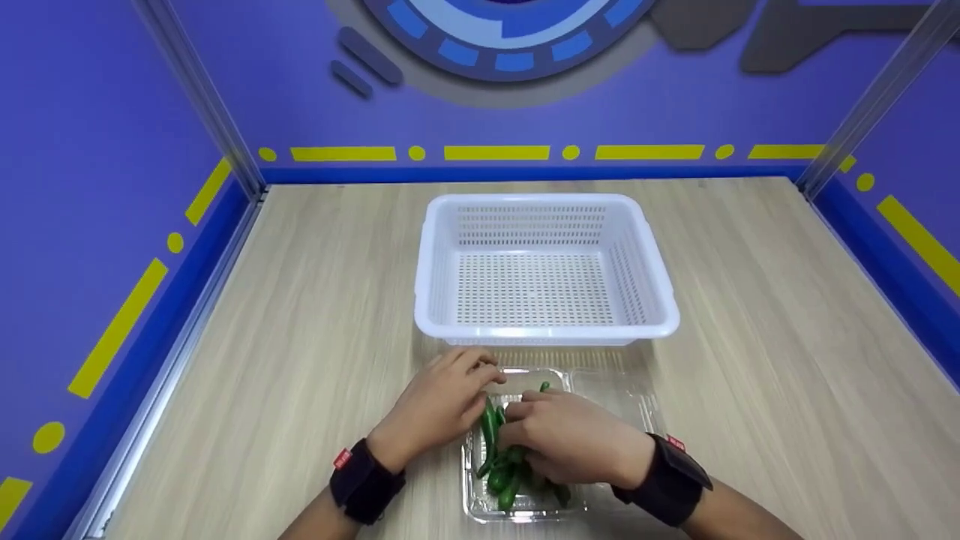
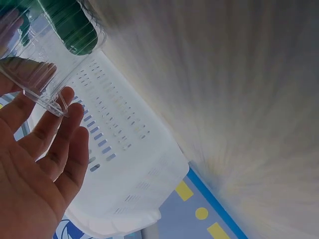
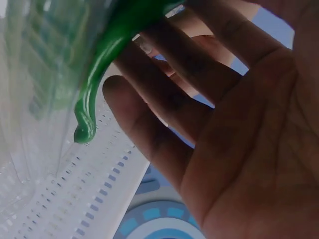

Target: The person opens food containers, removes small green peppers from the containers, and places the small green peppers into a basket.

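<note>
Peppers (image 1: pixel 507 480) lie in a clear container (image 1: pixel 529 380) near a basket (image 1: pixel 546 331).

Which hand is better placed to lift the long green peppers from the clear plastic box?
Probably the right hand: its fingers are among the peppers, while the left hand is at the rim of the box.

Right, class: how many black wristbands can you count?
2. One black wristband is on the wrist behind the left hand, the other black wristband behind the right hand; both show in the head view.
</note>
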Tool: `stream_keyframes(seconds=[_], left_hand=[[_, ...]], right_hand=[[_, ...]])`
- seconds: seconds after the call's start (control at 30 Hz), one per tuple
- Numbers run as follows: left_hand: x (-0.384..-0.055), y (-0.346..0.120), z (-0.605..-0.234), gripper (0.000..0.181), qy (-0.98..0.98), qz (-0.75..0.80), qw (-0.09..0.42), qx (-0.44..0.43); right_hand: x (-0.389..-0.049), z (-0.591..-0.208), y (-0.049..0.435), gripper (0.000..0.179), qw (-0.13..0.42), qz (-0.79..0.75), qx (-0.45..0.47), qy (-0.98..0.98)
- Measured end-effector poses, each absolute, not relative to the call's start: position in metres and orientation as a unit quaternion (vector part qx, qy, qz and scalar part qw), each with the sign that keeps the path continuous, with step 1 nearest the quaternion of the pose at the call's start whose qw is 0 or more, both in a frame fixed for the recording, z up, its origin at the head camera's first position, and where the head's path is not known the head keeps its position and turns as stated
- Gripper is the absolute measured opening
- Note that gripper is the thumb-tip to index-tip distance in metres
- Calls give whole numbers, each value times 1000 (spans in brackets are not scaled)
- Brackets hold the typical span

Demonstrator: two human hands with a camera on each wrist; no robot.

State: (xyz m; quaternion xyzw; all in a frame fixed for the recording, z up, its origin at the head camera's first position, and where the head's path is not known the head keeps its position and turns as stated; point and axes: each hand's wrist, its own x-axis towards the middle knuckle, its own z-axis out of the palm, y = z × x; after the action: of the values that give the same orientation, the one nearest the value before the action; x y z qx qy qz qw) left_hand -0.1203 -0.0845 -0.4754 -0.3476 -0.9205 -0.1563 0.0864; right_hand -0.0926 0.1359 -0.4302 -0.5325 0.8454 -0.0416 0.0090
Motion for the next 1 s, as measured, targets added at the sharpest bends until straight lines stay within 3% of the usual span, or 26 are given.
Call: stream_keyframes(seconds=[0.5,0.63,0.77,0.9,1.0], left_hand=[[-119,-85,-475,21,-918,-162,73,-354],[-120,-87,-473,21,-904,-168,100,-381],[-122,-91,-460,17,-884,-187,164,-395],[-135,-96,-438,17,-895,-237,197,-322],[-155,-100,-426,37,-929,-267,165,-196]], right_hand=[[-89,-421,138,17,10,-67,-536,841],[-87,-421,138,17,18,-67,-536,841],[-86,-419,138,20,8,-66,-538,840],[-85,-416,139,23,-2,-59,-540,839],[-85,-415,139,24,1,-57,-539,841]])
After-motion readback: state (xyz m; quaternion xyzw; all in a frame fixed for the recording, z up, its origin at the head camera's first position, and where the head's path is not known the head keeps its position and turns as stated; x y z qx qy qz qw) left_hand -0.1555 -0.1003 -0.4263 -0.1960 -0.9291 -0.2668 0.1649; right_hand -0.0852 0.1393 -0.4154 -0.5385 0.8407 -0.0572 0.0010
